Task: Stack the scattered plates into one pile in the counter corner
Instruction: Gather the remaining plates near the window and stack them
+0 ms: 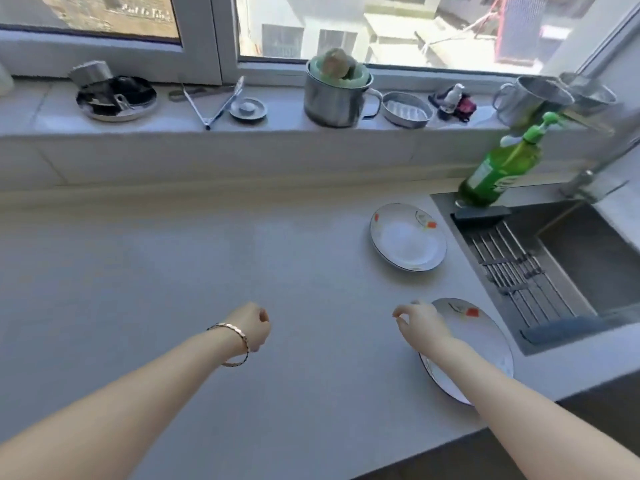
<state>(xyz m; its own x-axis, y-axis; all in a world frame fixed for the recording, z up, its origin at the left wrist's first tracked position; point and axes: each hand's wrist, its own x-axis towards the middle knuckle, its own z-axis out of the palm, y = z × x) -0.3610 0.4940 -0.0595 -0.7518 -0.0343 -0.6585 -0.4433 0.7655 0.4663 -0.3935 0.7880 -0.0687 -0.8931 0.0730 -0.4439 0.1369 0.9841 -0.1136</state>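
Observation:
Two white plates with dark rims and small red marks lie on the grey counter (207, 271). The far plate (408, 237) sits near the sink's left edge. The near plate (485, 344) lies close to the counter's front edge, partly hidden under my right forearm. My right hand (420, 322) hovers over that plate's left rim with fingers loosely curled, holding nothing. My left hand (252, 326), a bracelet on its wrist, is curled into a loose fist over bare counter, well left of both plates.
A steel sink (568, 258) with a drain rack is at the right, a green soap bottle (498, 171) at its back corner. The windowsill holds a metal pot (332, 98), tongs (218, 102), small dishes and mugs (530, 98).

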